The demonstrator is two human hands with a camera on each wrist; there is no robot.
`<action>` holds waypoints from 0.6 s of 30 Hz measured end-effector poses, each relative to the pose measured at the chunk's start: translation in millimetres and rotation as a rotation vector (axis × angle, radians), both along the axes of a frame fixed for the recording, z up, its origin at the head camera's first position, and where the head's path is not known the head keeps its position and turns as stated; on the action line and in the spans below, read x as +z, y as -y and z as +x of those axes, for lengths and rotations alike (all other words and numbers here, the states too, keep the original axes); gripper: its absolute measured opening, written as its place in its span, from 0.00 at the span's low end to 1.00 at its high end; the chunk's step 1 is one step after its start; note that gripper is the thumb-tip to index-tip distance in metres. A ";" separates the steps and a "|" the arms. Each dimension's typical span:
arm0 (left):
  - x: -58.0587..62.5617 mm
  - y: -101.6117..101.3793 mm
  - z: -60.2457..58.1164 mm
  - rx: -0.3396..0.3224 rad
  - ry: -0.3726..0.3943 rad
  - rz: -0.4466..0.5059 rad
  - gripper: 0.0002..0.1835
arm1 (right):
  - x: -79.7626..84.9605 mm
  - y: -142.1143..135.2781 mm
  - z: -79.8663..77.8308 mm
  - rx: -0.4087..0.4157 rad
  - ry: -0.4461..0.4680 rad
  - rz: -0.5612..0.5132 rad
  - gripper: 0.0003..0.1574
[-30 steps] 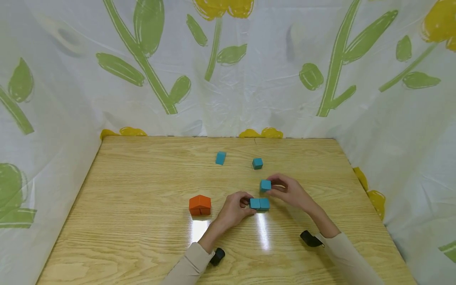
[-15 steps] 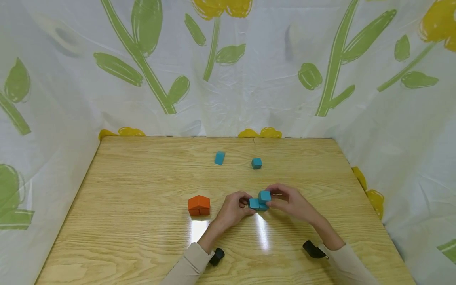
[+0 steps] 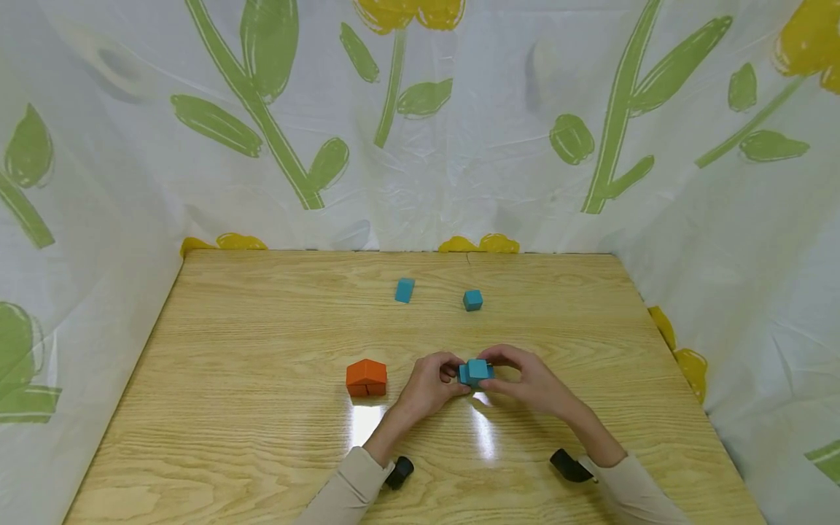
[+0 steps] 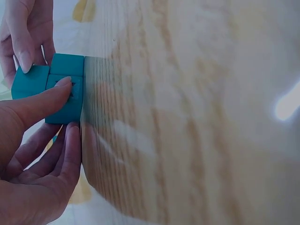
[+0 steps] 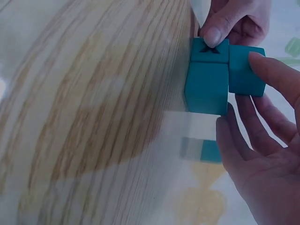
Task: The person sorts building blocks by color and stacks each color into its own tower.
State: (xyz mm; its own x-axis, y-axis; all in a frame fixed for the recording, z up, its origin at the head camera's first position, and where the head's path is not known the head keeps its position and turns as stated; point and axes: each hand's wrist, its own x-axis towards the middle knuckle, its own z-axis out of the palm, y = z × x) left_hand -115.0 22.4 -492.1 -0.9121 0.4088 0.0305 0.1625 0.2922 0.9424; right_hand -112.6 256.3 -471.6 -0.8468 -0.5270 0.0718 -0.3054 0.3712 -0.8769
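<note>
Left hand (image 3: 429, 385) pinching one of two lower blocks (image 5: 206, 88) on the table (image 3: 262, 328), apparently to steady both; right hand (image 3: 533, 379) pinching the upper block (image 3: 477, 369) above their seam, presumably for balance

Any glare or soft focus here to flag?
Head view: two reflections on the wooden table, one below the orange blocks; left wrist view: glare near the right edge, the table soft around it; right wrist view: glare cut by the left edge.

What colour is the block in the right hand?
The top block is teal-blue, clearest in the head view.
</note>
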 end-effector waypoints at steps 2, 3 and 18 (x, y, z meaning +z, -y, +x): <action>0.1 0.1 0.0 -0.002 0.001 0.001 0.16 | 0.2 2.1 -0.5 0.001 -0.003 0.008 0.22; 0.1 0.2 0.0 -0.003 0.002 0.000 0.16 | 0.1 2.9 -0.9 0.002 -0.004 0.012 0.22; 1.4 1.1 0.9 -0.027 -0.022 -0.016 0.18 | 2.3 7.1 -3.9 0.024 -0.018 0.040 0.22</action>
State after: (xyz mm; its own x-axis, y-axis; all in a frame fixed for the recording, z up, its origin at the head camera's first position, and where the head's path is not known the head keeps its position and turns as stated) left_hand -114.2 21.4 -490.8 -0.9000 0.4337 0.0440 0.1916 0.3028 0.9336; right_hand -116.5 249.1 -469.3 -0.8325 -0.5502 0.0651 -0.3300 0.3980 -0.8560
